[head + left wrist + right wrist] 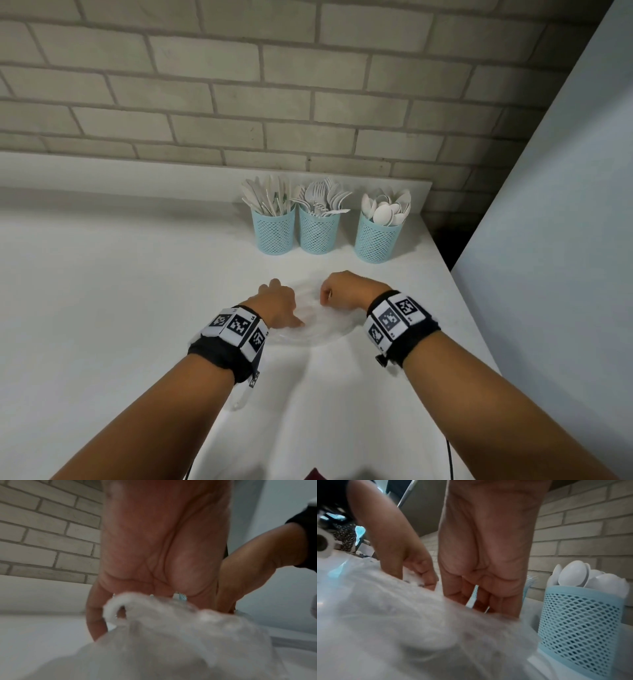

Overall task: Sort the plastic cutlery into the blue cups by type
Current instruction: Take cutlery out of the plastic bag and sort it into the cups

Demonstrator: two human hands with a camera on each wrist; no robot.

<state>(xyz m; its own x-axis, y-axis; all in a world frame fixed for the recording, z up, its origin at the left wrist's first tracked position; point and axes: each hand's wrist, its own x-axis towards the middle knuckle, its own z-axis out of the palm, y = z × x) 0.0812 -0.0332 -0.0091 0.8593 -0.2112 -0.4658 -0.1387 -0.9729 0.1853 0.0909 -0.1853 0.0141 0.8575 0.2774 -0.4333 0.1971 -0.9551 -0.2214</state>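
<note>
Plastic cutlery (325,200) fills three blue cups (317,231) at twelve o'clock; left hand (279,303) and right hand (346,289) each apparently pinch a clear plastic bag (318,325).

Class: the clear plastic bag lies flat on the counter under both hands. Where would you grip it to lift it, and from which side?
Probably pinch the raised, crumpled fold of the clear plastic bag from above: it lies limp and flat on the counter, offering no edge to slide under. The left hand and right hand already sit on top.
</note>
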